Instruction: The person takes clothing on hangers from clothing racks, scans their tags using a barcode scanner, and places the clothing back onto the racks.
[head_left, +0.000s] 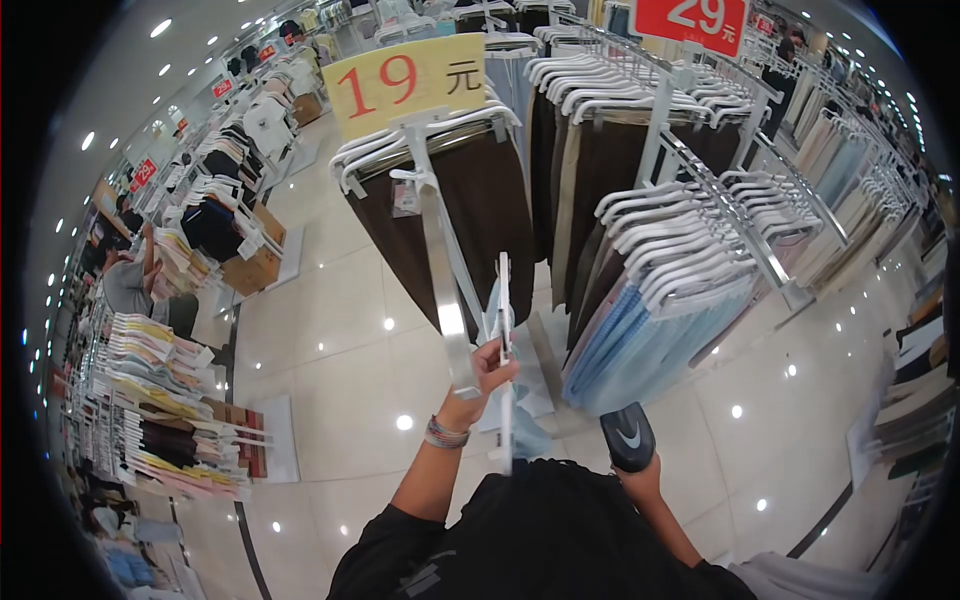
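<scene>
My left hand (485,375), with bracelets at the wrist, is closed around a white hanger (504,310) seen edge-on, with light blue cloth beside it. It is next to the metal arm (447,290) of a rack. Behind hang dark brown trousers (480,200) on white hangers under a yellow "19" sign (405,85). My right hand (640,480) is low at the right, at a dark rounded object with a light swoosh mark (628,438); its fingers are mostly hidden. Blue garments (650,340) hang just above that object.
A chrome rail (735,215) juts toward me at the right, below a red "29" sign (690,20). More clothes racks line the left, with cardboard boxes (255,265) at their base. A person in grey (128,285) is at the far left. Tiled floor (350,400) lies between the racks.
</scene>
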